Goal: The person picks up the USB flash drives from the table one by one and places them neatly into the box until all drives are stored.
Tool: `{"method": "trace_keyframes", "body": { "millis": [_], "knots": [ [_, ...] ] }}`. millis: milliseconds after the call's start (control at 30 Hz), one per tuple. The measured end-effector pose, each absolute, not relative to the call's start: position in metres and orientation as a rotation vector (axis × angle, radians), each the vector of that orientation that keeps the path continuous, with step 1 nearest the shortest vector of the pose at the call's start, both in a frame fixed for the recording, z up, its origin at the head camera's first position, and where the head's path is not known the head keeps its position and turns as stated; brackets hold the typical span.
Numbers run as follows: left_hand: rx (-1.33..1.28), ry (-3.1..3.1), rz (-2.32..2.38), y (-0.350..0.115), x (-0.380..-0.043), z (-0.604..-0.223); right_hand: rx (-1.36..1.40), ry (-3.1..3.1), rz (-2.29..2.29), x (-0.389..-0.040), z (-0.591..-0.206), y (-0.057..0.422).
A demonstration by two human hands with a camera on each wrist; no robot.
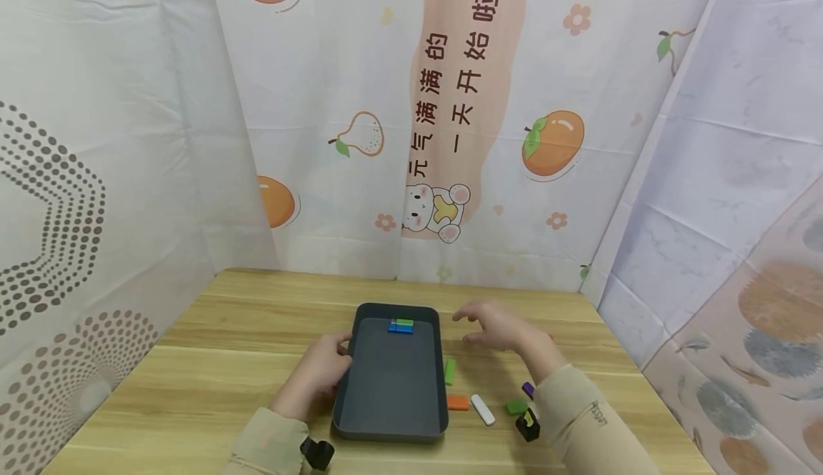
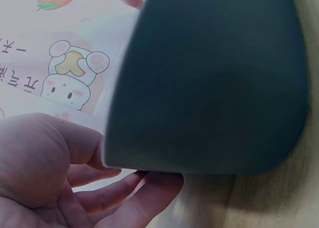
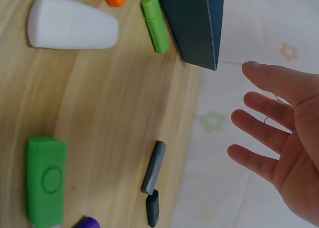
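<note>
Your left hand (image 1: pixel 321 368) is at the left wall of the dark tray (image 1: pixel 391 382), fingers bent and holding its edge, though you cannot tell from here how firm that hold is; your right hand (image 1: pixel 496 326) hangs above the bench (image 1: pixel 225 361), just beyond the tray's right wall and apart from it, fingers spread wide with nothing in them. A green piece (image 1: pixel 405 323) and a blue piece (image 1: pixel 403 330) lie together at the tray's far end; to its right lie a lime stick (image 1: pixel 450 371), an orange piece (image 1: pixel 459 403), a white stick (image 1: pixel 482 410), a green block (image 3: pixel 47 182) and a purple piece (image 1: pixel 529 390); a grey stick (image 3: pixel 153 167) and a black piece (image 3: pixel 152 208) lie end to end. The step in hand looks like gathering small pieces; keep the tray steady with light pressure, narrow your right fingers before lowering them, pinch each piece across its short side, and clear the tray's rim.
</note>
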State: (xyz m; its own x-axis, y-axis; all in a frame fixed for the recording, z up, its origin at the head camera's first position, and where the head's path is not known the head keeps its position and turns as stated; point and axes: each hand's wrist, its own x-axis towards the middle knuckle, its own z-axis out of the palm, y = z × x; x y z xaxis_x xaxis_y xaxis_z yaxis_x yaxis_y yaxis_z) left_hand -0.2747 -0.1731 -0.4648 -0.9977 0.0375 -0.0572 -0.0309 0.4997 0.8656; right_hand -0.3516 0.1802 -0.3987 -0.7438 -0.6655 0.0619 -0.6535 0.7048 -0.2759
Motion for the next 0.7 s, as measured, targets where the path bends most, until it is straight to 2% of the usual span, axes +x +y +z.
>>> {"method": "trace_keyframes", "body": {
  "millis": [700],
  "knots": [
    [0.009, 2.657, 1.534, -0.173, -0.274, -0.463, -1.223, 2.716, -0.364, -0.341, -0.425, 0.175]
  ]
}}
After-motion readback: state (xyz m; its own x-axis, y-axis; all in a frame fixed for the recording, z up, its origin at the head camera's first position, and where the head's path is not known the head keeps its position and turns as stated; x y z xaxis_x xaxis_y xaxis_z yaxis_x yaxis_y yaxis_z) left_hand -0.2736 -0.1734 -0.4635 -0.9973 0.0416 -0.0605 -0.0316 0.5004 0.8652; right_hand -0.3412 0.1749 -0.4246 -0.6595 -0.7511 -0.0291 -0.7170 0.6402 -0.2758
